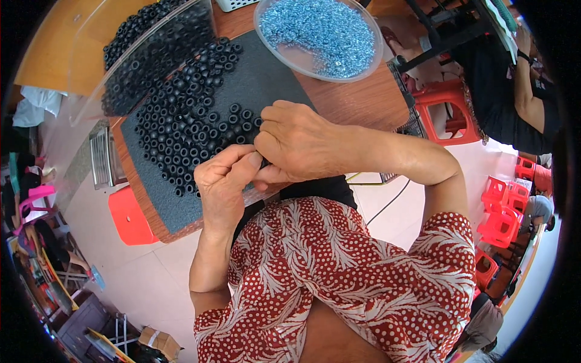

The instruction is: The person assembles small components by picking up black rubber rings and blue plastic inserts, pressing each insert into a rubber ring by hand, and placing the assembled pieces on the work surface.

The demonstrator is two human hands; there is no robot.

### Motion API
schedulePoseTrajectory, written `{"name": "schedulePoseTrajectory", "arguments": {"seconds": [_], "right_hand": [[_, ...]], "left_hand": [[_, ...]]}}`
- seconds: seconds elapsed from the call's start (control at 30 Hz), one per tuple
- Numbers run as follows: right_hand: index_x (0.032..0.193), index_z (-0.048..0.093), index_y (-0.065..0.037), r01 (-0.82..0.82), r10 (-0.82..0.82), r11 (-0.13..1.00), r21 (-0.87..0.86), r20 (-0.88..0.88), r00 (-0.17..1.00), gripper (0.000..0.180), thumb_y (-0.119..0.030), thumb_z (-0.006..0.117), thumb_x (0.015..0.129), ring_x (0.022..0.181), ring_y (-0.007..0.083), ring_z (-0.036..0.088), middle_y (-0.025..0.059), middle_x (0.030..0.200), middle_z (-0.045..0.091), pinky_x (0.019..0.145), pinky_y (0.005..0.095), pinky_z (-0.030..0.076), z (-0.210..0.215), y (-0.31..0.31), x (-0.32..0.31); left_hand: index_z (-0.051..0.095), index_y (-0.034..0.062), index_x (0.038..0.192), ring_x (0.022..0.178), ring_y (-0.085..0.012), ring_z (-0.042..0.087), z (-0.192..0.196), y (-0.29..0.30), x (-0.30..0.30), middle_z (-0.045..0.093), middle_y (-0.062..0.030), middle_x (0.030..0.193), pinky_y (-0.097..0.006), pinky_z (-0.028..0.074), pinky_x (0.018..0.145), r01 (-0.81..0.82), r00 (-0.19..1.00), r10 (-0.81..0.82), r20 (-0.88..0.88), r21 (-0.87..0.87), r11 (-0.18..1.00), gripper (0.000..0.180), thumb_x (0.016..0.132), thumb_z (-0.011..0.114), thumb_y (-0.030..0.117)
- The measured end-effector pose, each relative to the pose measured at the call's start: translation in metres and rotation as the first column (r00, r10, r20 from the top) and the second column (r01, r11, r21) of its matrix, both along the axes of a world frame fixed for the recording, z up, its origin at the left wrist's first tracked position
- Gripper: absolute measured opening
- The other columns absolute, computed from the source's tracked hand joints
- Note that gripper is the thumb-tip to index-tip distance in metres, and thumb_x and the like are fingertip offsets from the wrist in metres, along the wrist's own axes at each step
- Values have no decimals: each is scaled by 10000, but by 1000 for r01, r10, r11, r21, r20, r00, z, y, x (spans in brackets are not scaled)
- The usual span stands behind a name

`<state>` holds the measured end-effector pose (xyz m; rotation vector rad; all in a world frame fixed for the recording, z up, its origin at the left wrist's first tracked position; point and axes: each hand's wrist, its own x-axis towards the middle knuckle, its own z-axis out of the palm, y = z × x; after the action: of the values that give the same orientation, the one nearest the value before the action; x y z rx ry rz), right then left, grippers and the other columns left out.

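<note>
Over the near edge of the dark grey mat (269, 75), my two hands meet with the fingertips touching. My left hand (221, 178) is closed, its thumb and fingers pinched together. My right hand (296, 142) is curled against it, fingers folded in. A sliver of something dark shows between the fingertips, mostly hidden, so I cannot tell what it is. Many small black ring-shaped pieces (181, 130) with round holes are spread over the mat just left of and beyond my hands. A round clear tray (363, 68) of small shiny light-blue pieces (330, 30) stands beyond my right hand.
A clear plastic bin (130, 57) tips more black pieces onto the far left of the wooden table (363, 100). A red stool (130, 215) stands by the table's left side, another red stool (451, 109) at its right. Other people sit farther right.
</note>
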<state>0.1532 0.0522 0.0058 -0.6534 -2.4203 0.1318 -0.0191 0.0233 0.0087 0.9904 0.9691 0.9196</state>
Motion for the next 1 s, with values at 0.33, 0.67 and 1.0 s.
{"name": "schedulePoseTrajectory", "arguments": {"seconds": [0.33, 0.67, 1.0], "right_hand": [[553, 482, -49, 3, -3, 1000, -8, 49, 999, 393, -378, 655, 680, 558, 239, 516, 100, 536, 534, 526, 338, 387, 2, 0, 0], [550, 484, -55, 20, -18, 998, -62, 31, 999, 391, -379, 662, 677, 527, 247, 524, 108, 529, 539, 509, 345, 403, 2, -3, -2], [548, 454, -56, 1, -2, 1000, 27, 25, 1000, 285, -268, 626, 632, 510, 243, 520, 95, 500, 507, 485, 347, 400, -2, -3, 4]], "left_hand": [[612, -119, 831, 517, -173, 581, -12, -1, 0, 604, -115, 698, -274, 494, 438, -69, 998, 69, 9, 2, 998, 185, 795, 505, 29], [599, -124, 884, 541, -199, 599, -10, -2, -2, 620, -142, 738, -288, 505, 471, -52, 998, 52, 41, -2, 999, 204, 819, 520, 53], [561, -106, 1018, 609, -180, 603, 1, -10, -5, 651, -156, 777, -261, 486, 577, 98, 983, -64, 172, -200, 975, 292, 874, 522, 146]]}}
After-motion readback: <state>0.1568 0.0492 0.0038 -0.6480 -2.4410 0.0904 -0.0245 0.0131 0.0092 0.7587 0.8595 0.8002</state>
